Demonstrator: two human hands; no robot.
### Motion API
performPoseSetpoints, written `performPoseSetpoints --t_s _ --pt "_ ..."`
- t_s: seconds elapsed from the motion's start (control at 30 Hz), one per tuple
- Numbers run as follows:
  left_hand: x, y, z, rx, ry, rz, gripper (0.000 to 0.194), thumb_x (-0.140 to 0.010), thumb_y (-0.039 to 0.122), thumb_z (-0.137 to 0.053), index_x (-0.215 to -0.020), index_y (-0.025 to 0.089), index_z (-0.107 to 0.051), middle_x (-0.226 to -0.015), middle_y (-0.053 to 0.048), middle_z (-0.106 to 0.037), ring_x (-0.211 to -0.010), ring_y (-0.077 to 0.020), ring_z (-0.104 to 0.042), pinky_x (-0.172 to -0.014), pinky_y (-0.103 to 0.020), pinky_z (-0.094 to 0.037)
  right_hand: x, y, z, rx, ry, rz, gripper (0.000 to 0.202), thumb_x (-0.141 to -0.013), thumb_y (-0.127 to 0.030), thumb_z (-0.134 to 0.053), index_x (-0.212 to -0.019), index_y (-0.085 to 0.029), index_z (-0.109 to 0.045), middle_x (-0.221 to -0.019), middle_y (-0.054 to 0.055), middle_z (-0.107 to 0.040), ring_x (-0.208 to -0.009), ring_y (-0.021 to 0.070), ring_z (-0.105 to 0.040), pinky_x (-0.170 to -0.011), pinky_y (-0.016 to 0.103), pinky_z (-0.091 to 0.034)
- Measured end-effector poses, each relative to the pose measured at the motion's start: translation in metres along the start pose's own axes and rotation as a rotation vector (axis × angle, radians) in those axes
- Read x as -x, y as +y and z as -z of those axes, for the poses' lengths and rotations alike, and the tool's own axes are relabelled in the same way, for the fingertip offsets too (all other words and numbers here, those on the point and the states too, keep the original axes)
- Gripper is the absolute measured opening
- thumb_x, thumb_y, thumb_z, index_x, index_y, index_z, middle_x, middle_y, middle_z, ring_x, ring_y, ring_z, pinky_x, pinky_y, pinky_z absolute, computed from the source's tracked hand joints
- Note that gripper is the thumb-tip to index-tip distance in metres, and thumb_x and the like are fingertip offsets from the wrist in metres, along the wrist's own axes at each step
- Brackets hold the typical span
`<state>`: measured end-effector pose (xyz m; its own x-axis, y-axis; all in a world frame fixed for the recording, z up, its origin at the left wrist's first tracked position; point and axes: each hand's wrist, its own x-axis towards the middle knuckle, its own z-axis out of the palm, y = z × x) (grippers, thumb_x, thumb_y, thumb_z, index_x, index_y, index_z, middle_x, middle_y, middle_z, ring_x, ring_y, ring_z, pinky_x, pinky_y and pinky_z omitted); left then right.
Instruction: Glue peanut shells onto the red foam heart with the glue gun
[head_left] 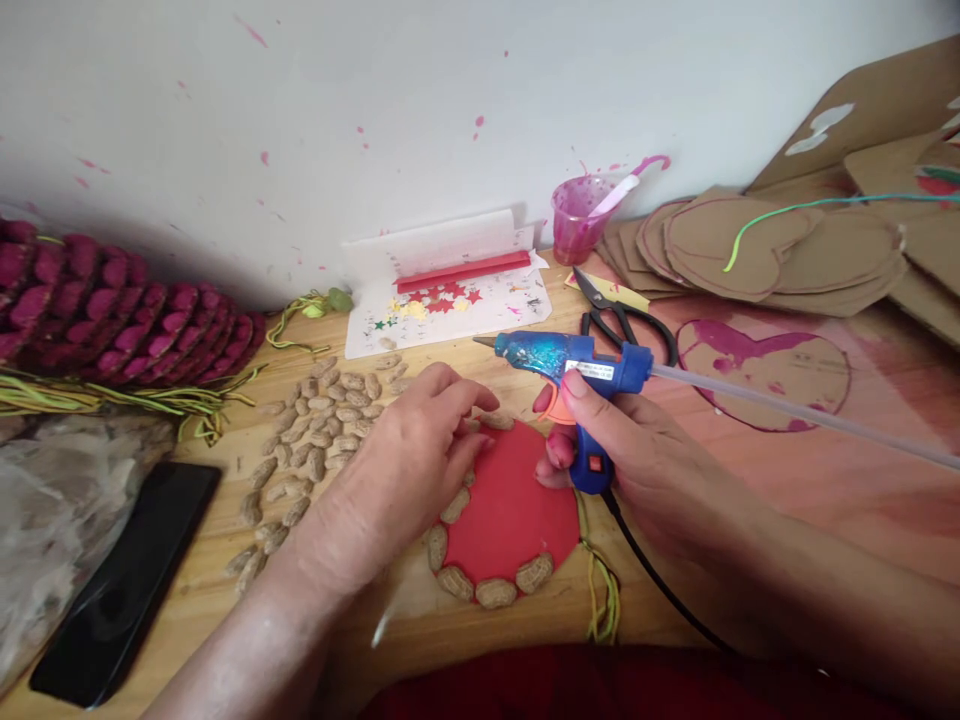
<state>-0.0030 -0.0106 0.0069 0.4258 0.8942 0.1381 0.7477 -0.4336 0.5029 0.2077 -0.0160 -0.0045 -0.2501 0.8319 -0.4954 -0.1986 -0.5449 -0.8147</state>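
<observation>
My right hand (637,455) grips a blue glue gun (577,375) with an orange trigger, its nozzle pointing left and a clear glue stick trailing off to the right. Below it lies a red disc (510,510) with peanut shells (495,592) stuck along its rim. My left hand (409,465) rests on the disc's upper left edge, fingertips pressing on a peanut there; the peanut under the fingers is mostly hidden.
Loose peanuts (315,430) are scattered left of the disc. A black phone (124,580) lies at front left beside a plastic bag. Black scissors (622,320), a pink cup (577,215), cardboard cut-outs (750,250), star stickers sheet (442,300) and magenta peanut pieces (112,310) line the back.
</observation>
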Motion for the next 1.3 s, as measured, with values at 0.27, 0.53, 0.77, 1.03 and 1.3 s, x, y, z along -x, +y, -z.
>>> performPoseSetpoints --t_s 0.27,0.53,0.77,1.03,1.3 --pt "0.0 0.001 -0.016 -0.143 0.111 -0.069 0.014 -0.097 0.013 -0.061 -0.097 0.018 -0.074 -0.091 -0.003 -0.063 -0.078 -0.0137 -0.062 -0.067 -0.025 -0.049 0.0 -0.001 0.001 0.03 -0.035 0.038 0.049 -0.086 -0.069 -0.067 -0.085 -0.021 -0.061 -0.064 -0.003 -0.062 -0.061 0.0118 -0.065 -0.064 0.024 -0.055" --pt "0.001 -0.002 -0.019 -0.183 0.096 -0.055 0.018 -0.099 0.018 -0.059 -0.094 0.019 -0.075 -0.091 -0.003 -0.063 -0.079 -0.0133 -0.061 -0.065 -0.024 -0.046 0.0 -0.001 0.001 0.027 -0.053 0.045 0.047 -0.087 -0.068 -0.066 -0.087 -0.021 -0.06 -0.064 -0.004 -0.061 -0.062 0.0119 -0.064 -0.065 0.025 -0.055" --pt "0.001 -0.001 -0.019 -0.21 0.083 -0.051 0.023 -0.101 0.021 -0.053 -0.094 0.021 -0.075 -0.09 -0.002 -0.061 -0.078 -0.0132 -0.059 -0.063 -0.024 -0.045 0.0 -0.001 -0.001 0.037 -0.037 0.043 0.045 -0.088 -0.066 -0.065 -0.085 -0.022 -0.06 -0.064 -0.003 -0.061 -0.061 0.0122 -0.062 -0.063 0.025 -0.054" --pt "0.001 0.0 -0.021 -0.19 0.075 -0.037 0.025 -0.1 0.017 -0.051 -0.091 0.021 -0.075 -0.092 -0.002 -0.061 -0.078 -0.0139 -0.058 -0.065 -0.026 -0.045 0.0 -0.001 -0.002 0.042 -0.024 0.051 0.044 -0.088 -0.066 -0.066 -0.088 -0.022 -0.061 -0.064 -0.004 -0.061 -0.062 0.0123 -0.062 -0.064 0.026 -0.055" --pt "0.001 0.001 -0.022 -0.164 0.051 -0.021 0.03 -0.101 0.017 -0.047 -0.09 0.021 -0.074 -0.093 -0.003 -0.061 -0.079 -0.0145 -0.057 -0.07 -0.028 -0.047 0.0 0.001 -0.003 0.051 0.012 0.045 0.046 -0.086 -0.068 -0.067 -0.086 -0.022 -0.062 -0.064 -0.003 -0.061 -0.061 0.0139 -0.064 -0.066 0.03 -0.058"
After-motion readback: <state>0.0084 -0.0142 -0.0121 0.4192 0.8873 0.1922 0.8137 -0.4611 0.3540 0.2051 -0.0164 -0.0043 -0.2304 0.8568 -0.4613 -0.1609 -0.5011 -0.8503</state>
